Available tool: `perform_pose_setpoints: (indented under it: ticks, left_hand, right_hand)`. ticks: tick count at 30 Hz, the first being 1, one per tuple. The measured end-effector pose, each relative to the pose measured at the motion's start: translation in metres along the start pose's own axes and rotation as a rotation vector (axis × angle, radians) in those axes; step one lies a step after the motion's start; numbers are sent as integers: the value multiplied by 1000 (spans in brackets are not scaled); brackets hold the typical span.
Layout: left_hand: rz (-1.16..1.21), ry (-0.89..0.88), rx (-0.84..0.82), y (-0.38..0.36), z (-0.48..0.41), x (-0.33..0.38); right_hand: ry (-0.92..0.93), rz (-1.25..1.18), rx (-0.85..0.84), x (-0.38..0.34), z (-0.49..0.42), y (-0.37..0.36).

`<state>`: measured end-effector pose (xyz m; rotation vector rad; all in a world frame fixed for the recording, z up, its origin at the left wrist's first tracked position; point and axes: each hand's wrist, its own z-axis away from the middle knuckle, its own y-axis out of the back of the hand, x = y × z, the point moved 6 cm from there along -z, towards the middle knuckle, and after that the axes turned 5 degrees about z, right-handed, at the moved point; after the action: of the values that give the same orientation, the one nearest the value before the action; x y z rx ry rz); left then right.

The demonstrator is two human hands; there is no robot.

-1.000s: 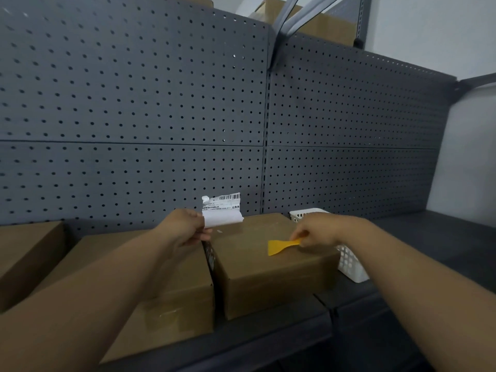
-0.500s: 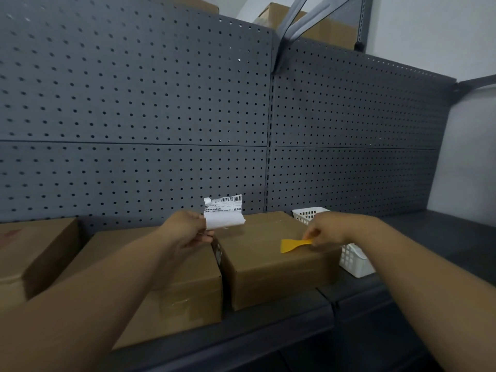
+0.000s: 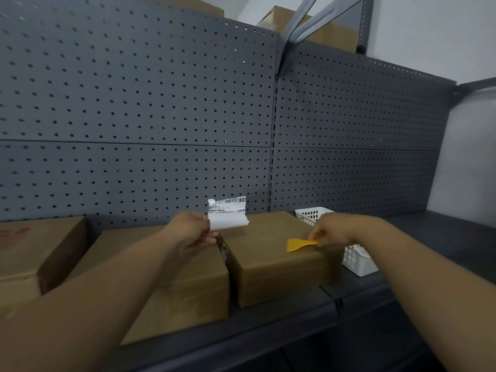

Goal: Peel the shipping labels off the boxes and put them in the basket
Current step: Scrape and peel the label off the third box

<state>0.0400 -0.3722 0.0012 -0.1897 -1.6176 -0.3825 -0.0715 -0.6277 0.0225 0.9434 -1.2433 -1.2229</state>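
Observation:
My left hand (image 3: pixel 193 230) pinches a white shipping label (image 3: pixel 227 216) with a barcode, held upright and curled at its bottom, above the gap between two brown boxes. The right box (image 3: pixel 271 253) has a bare top. My right hand (image 3: pixel 332 230) grips a yellow plastic scraper (image 3: pixel 296 244) whose blade lies flat over that box's right side. Right behind my right hand stands the white slotted basket (image 3: pixel 312 214), partly hidden by the wrist. The middle box (image 3: pixel 188 285) lies under my left forearm.
A third brown box (image 3: pixel 35 251) sits at the far left of the dark shelf (image 3: pixel 402 288). A grey pegboard wall (image 3: pixel 161 116) rises behind everything. More cartons (image 3: pixel 330 30) stand above the pegboard. The shelf continues to the right of the basket.
The view has shifted slightly, so boxes and hands sit a bit further right. My left hand still holds the label upright; my right hand with the scraper has edged right along the box.

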Motion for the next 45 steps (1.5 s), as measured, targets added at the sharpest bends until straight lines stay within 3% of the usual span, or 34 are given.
perform_pose_setpoints:
  ticks: [8,12,21,45]
  left_hand:
    - [-29,7,14,6,-4,-4]
    - [-21,16,32,14,-4,-8]
    - [-6,20,12,11,-4,-13]
    - [-6,5,233,-45,-1,-4]
  right_hand:
    - [109,-180,95,-55,-19,6]
    - [-21,-202,235,-21,-9,18]
    - [-142,-173,287,8,-7,10]
    - [109,-214,317,60,-51,0]
